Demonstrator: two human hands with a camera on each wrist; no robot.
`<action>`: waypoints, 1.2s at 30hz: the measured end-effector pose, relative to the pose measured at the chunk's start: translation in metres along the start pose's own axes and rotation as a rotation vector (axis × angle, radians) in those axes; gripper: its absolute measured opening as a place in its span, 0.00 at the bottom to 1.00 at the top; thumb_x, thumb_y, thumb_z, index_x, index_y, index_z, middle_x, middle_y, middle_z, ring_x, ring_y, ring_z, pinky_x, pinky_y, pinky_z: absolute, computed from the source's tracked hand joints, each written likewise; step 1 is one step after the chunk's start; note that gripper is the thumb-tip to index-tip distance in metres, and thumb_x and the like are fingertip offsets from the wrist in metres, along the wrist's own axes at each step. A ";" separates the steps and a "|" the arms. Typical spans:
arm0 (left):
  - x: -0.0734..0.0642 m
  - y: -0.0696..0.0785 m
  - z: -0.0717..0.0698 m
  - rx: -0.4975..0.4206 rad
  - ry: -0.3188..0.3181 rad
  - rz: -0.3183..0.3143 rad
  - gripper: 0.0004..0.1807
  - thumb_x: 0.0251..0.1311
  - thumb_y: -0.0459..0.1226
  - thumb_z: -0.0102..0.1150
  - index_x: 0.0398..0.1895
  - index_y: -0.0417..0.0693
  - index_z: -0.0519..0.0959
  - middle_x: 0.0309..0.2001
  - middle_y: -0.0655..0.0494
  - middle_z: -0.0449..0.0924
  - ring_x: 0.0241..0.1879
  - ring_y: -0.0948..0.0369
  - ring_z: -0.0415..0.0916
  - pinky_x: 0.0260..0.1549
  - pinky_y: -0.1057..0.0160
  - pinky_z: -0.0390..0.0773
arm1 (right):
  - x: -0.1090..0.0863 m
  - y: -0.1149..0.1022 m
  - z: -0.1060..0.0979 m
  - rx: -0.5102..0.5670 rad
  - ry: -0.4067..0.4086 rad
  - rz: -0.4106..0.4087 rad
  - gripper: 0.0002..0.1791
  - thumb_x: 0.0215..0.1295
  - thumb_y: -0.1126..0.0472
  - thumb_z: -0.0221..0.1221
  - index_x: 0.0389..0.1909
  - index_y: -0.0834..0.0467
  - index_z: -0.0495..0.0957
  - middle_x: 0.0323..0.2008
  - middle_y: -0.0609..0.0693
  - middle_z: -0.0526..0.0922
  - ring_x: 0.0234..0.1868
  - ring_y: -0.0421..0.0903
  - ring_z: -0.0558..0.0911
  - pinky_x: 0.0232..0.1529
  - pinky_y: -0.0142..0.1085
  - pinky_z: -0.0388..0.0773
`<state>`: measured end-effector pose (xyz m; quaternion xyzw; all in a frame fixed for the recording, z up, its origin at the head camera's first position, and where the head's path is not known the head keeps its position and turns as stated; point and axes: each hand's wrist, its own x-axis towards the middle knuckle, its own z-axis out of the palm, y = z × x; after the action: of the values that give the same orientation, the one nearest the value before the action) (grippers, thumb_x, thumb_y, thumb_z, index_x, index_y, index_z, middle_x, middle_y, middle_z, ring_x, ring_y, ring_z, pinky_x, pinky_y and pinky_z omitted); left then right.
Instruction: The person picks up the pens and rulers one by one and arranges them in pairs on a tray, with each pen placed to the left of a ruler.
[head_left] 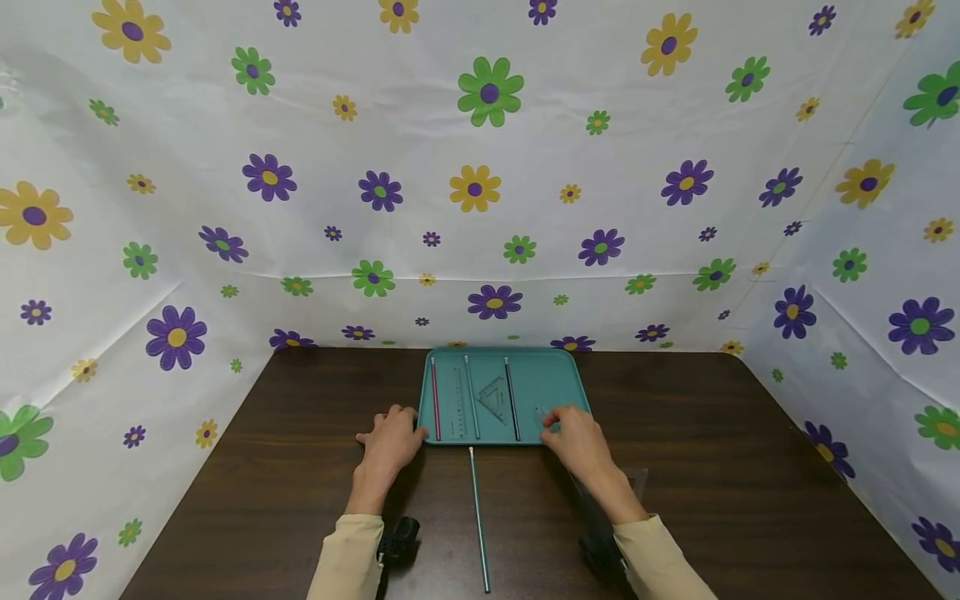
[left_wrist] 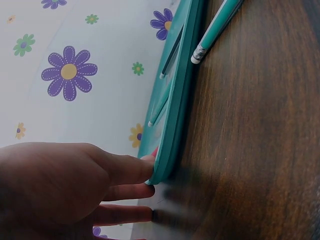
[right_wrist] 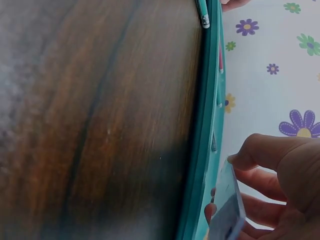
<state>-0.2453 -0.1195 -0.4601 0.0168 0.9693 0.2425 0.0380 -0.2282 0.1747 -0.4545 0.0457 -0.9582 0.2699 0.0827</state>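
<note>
A teal tray lies at the back of the table. On it are a red pencil, a clear ruler, a teal pencil, a clear set square and a dark pencil. My left hand grips the tray's near left corner, its thumb over the rim. Above the tray's right part, my right hand pinches a clear flat plastic piece by its edge. That piece's full outline is hidden by the fingers.
Another teal pencil lies on the dark wooden table, its eraser end near the tray's front edge. A clear flat piece shows partly beside the right forearm. A flower-patterned cloth hangs behind the tray and along both sides.
</note>
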 end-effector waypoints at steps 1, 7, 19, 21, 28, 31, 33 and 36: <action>0.000 0.000 0.000 0.000 0.002 0.000 0.23 0.69 0.42 0.58 0.61 0.39 0.76 0.63 0.34 0.70 0.63 0.30 0.63 0.54 0.16 0.53 | 0.001 0.000 0.000 0.004 -0.005 0.003 0.06 0.57 0.65 0.64 0.35 0.60 0.85 0.41 0.58 0.86 0.24 0.43 0.73 0.27 0.37 0.73; -0.001 0.001 0.000 0.000 0.005 -0.001 0.23 0.69 0.42 0.58 0.61 0.39 0.76 0.63 0.35 0.71 0.63 0.31 0.63 0.54 0.16 0.53 | 0.007 0.002 0.005 0.002 -0.024 0.020 0.05 0.58 0.65 0.63 0.34 0.60 0.85 0.37 0.56 0.86 0.21 0.42 0.71 0.24 0.35 0.70; -0.001 0.002 0.000 -0.003 0.013 0.002 0.22 0.68 0.42 0.58 0.60 0.39 0.77 0.63 0.35 0.71 0.63 0.31 0.63 0.54 0.17 0.54 | 0.018 0.000 0.015 -0.025 -0.013 0.008 0.04 0.57 0.65 0.64 0.32 0.60 0.85 0.36 0.56 0.87 0.22 0.42 0.74 0.23 0.35 0.72; -0.001 0.002 0.000 -0.003 0.012 0.001 0.22 0.68 0.42 0.58 0.60 0.39 0.77 0.62 0.35 0.71 0.63 0.31 0.63 0.53 0.17 0.54 | 0.020 -0.001 0.017 -0.026 -0.013 0.007 0.04 0.57 0.66 0.64 0.32 0.60 0.85 0.36 0.56 0.87 0.21 0.42 0.74 0.22 0.34 0.71; -0.001 0.001 0.001 0.002 0.013 -0.003 0.23 0.68 0.43 0.59 0.61 0.40 0.77 0.63 0.35 0.71 0.63 0.31 0.64 0.53 0.17 0.55 | 0.024 -0.003 0.020 -0.035 -0.008 0.002 0.05 0.56 0.65 0.63 0.32 0.60 0.85 0.35 0.55 0.87 0.21 0.42 0.74 0.21 0.34 0.70; -0.001 0.001 0.000 0.001 0.009 -0.006 0.23 0.68 0.43 0.58 0.61 0.40 0.76 0.63 0.35 0.71 0.63 0.31 0.63 0.53 0.17 0.55 | 0.026 -0.003 0.020 -0.036 -0.003 -0.004 0.05 0.57 0.65 0.63 0.34 0.60 0.85 0.36 0.56 0.87 0.22 0.42 0.75 0.22 0.35 0.72; -0.001 0.001 0.000 0.000 0.007 -0.007 0.23 0.68 0.43 0.58 0.61 0.40 0.76 0.63 0.35 0.71 0.63 0.31 0.64 0.53 0.17 0.55 | 0.026 -0.003 0.021 -0.036 0.002 -0.008 0.06 0.58 0.65 0.63 0.34 0.61 0.85 0.37 0.57 0.86 0.22 0.43 0.75 0.23 0.36 0.72; -0.001 0.001 -0.001 0.000 0.007 -0.007 0.23 0.68 0.43 0.59 0.61 0.40 0.77 0.62 0.35 0.71 0.62 0.31 0.64 0.52 0.17 0.56 | 0.027 -0.003 0.022 -0.042 0.019 -0.016 0.05 0.58 0.65 0.63 0.34 0.61 0.83 0.39 0.57 0.82 0.24 0.44 0.74 0.26 0.38 0.74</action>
<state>-0.2446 -0.1189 -0.4590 0.0127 0.9694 0.2426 0.0354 -0.2576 0.1593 -0.4662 0.0489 -0.9625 0.2493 0.0948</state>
